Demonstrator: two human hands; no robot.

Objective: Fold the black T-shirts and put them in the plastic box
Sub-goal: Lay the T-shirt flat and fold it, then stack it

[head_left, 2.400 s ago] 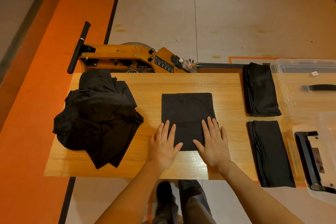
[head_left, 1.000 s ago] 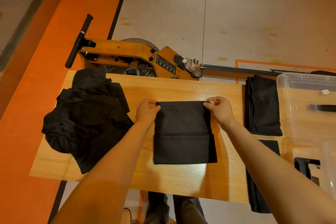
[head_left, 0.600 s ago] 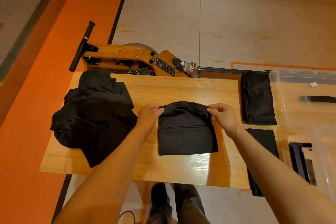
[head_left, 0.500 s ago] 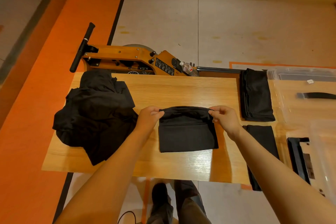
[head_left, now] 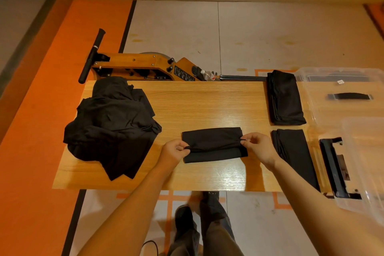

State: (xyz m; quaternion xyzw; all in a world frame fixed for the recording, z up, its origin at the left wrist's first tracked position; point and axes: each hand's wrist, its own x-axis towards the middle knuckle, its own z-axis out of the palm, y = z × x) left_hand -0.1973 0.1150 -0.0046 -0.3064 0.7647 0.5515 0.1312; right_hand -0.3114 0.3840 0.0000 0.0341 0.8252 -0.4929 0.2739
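Both hands pinch the folded T-shirt (head_left: 214, 144) at mid-table (head_left: 207, 104): left hand (head_left: 174, 151) on its left edge, right hand (head_left: 256, 146) on its right, fingers curled on the cloth. Just right of the right hand lie two folded shirts (head_left: 291, 151), w/ the plastic box (head_left: 340, 93) beyond them. Unfolded pile (head_left: 112, 124) sits left of the left hand; rowing machine (head_left: 145, 66) beyond the table.

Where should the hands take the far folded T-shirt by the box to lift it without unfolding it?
Judging from its pose, take the far folded T-shirt by its two long sides, one hand each, coming from above and sliding fingers under. It lies flat as a narrow stack running away from the person, layered edges showing along its left side, so lifting by one end would likely let layers droop.
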